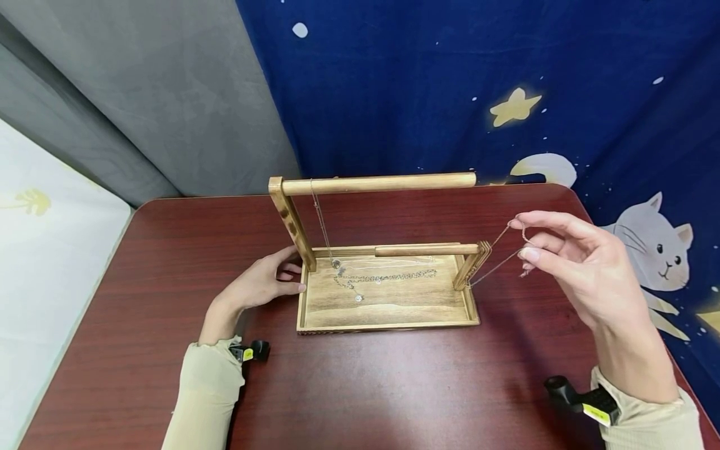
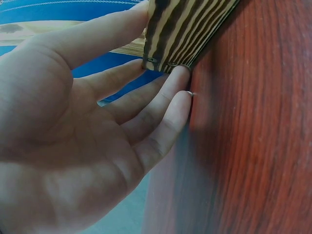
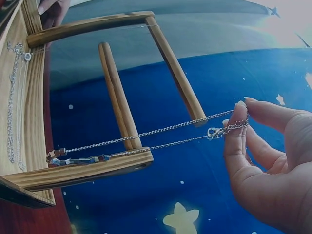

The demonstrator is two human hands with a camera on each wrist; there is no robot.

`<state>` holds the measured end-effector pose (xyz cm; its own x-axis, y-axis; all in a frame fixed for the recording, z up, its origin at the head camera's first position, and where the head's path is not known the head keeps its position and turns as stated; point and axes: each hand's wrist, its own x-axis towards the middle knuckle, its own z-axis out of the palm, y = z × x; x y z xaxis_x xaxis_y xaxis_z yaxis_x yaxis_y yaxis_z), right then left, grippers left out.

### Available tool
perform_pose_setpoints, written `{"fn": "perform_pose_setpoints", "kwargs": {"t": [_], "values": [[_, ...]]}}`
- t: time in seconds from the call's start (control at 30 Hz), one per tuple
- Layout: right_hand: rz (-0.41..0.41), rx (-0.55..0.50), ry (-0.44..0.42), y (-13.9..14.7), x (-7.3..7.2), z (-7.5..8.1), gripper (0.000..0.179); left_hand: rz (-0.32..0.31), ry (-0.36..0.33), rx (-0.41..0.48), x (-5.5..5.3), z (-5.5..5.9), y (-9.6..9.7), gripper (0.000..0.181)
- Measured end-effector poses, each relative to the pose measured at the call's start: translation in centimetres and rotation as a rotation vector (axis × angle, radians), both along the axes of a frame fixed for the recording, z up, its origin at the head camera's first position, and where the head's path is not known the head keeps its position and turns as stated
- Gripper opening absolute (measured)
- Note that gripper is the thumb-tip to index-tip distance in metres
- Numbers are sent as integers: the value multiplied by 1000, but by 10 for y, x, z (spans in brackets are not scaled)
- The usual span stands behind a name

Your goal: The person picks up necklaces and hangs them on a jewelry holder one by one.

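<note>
My right hand is to the right of a wooden jewelry stand, pinching a silver chain necklace between thumb and fingers. Two strands of it stretch from the fingertips to the foot of the stand's short right post. Angular metallic beads sit at that far end, and a clasp shows close to the fingers. At the opposite end, my left hand holds the stand's left side, its thumb by the tray rim and its fingers behind the tall post.
A fine necklace hangs from the long upper bar, its round pendant low by the tray. Inside the tray lie more chains and a clear-stone pendant. The short bar points left. Behind the dark red table hang curtains.
</note>
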<state>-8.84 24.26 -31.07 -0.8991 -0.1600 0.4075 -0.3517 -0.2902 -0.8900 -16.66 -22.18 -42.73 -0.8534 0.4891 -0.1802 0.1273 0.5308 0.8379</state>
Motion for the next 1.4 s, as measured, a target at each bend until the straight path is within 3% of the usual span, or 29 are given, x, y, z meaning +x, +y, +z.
{"fn": "perform_pose_setpoints", "kwargs": {"t": [0.67, 0.9, 1.4], "values": [[-82, -38, -59, 0, -17, 11, 37, -2, -12, -3, 1, 5, 2, 78], [-120, 13, -85, -1, -24, 16, 38, -2, -11, -4, 1, 4, 2, 78], [-125, 25, -115, -12, -39, 28, 41, -7, -7, 10, 0, 1, 0, 78]]}}
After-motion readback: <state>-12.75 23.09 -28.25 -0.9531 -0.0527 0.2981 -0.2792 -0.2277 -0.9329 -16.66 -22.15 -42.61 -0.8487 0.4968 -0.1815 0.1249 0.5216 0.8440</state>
